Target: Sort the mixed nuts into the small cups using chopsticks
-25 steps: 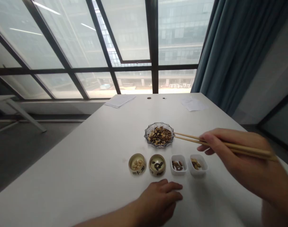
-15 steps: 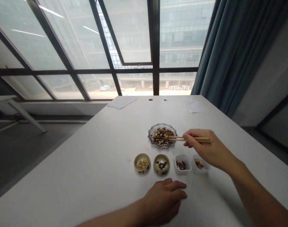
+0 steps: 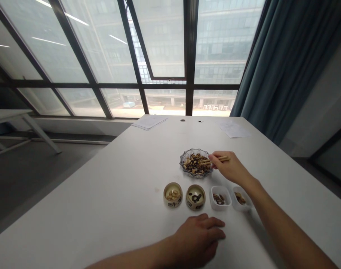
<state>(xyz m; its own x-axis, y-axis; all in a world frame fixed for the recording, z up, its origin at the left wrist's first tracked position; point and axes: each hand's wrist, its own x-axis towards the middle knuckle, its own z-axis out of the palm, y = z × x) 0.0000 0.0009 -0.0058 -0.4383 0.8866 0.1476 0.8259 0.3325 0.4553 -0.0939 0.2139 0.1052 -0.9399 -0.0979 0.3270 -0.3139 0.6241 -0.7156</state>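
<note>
Your right hand [image 3: 229,169] grips the chopsticks [image 3: 218,159], tips among the mixed seeds [image 3: 195,164] in the glass dish [image 3: 183,163], while your left hand [image 3: 200,239] rests flat and empty nearer you than the dish; you're picking, and lifting one seed out likely calls for a steady pinch.

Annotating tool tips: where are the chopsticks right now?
Head view, right of centre: the chopsticks are gripped in the right hand, their tips in the seed-filled glass dish, just beyond the row of four small bowls.
</note>
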